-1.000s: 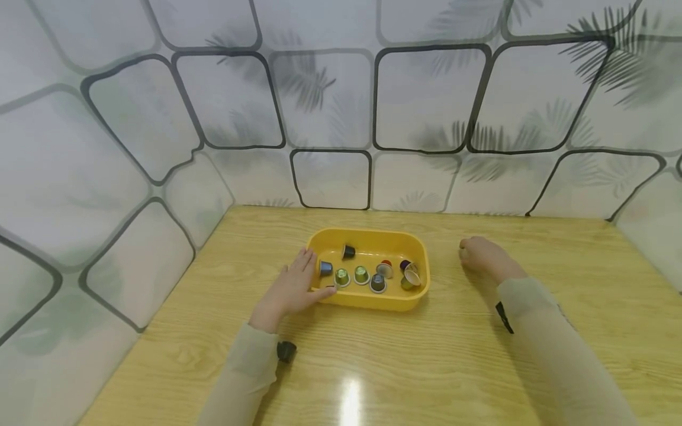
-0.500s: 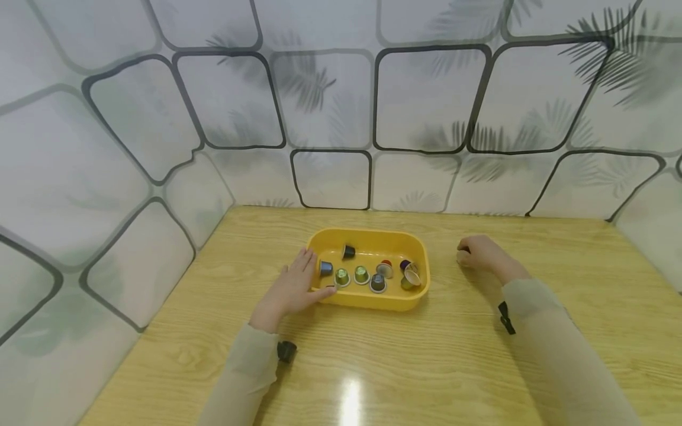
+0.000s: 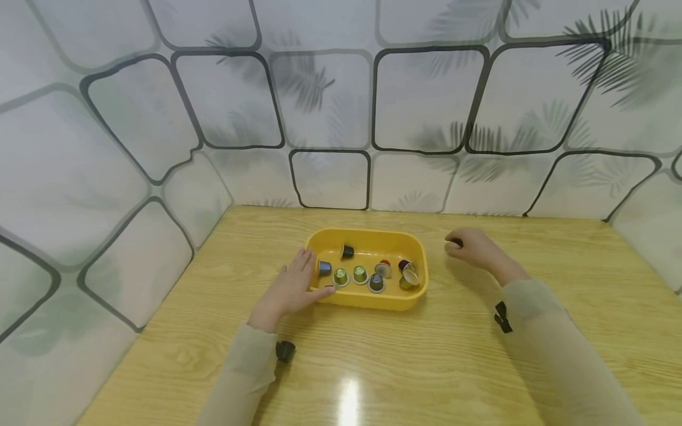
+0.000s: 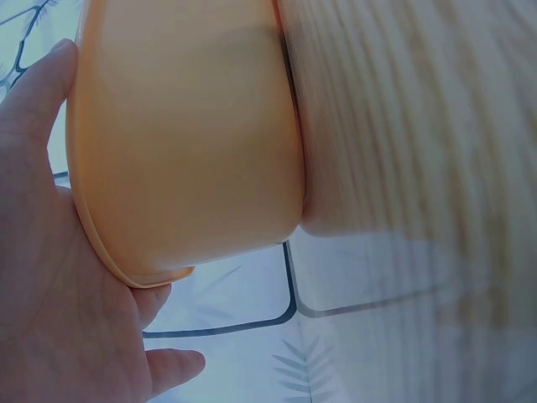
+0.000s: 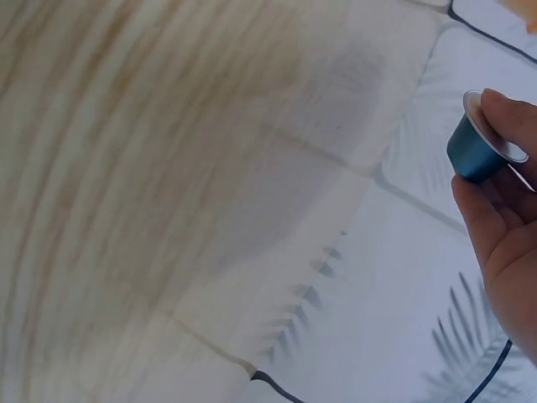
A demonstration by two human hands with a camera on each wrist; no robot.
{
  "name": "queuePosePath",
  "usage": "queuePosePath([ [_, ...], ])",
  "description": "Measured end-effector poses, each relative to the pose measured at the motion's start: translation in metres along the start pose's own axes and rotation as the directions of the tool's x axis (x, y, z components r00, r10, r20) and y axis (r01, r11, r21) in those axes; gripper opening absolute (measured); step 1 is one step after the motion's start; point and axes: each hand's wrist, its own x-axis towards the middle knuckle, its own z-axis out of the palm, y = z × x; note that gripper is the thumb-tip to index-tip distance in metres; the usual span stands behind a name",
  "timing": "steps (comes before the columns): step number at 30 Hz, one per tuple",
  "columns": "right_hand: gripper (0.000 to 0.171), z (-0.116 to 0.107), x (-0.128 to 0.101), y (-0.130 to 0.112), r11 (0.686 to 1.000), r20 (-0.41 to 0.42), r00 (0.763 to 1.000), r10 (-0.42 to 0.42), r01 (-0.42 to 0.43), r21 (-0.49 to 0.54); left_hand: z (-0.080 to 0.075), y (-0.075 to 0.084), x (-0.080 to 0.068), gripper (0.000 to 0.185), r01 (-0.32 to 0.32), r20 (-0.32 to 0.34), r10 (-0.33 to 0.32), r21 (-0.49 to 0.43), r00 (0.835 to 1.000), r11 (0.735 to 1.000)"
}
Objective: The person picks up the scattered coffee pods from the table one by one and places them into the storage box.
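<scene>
A yellow plastic tray (image 3: 367, 300) stands on the table with several coffee capsules inside, among them a green capsule (image 3: 360, 274), a black capsule (image 3: 347, 251) and a blue capsule (image 3: 324, 268). My left hand (image 3: 284, 294) rests on the tray's left end, fingers extended along the rim and thumb at the front corner. In the left wrist view, the tray wall (image 4: 185, 151) lies against that hand. To the right of the tray, my right hand (image 3: 479, 251) pinches a teal coffee capsule (image 5: 477, 151) between thumb and fingers, plainest in the right wrist view.
The wooden table (image 3: 405, 361) extends around the tray. Behind it and at the left rises a pale patterned curtain (image 3: 330, 100) with dark outlines and leaf prints. Dark camera straps (image 3: 285, 351) show at both wrists.
My right hand has shifted a little left, nearer the tray, and turned so a dark bit of the capsule shows between its fingers. The left hand and the tray stay put.
</scene>
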Motion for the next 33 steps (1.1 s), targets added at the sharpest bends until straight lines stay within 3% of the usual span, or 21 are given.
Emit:
queuePosePath([
  [9,0.024,-0.004,0.007,-0.02,0.999,-0.048,0.998,-0.037,0.036,-0.003,-0.001,0.001,0.0,0.088,0.002,0.005,-0.002,-0.005,1.0,1.0],
  [33,0.032,0.002,0.02,-0.068,0.993,-0.034,0.992,-0.12,0.12,0.008,-0.003,0.001,-0.001,0.09,-0.001,0.016,0.0,0.014,1.0,1.0],
])
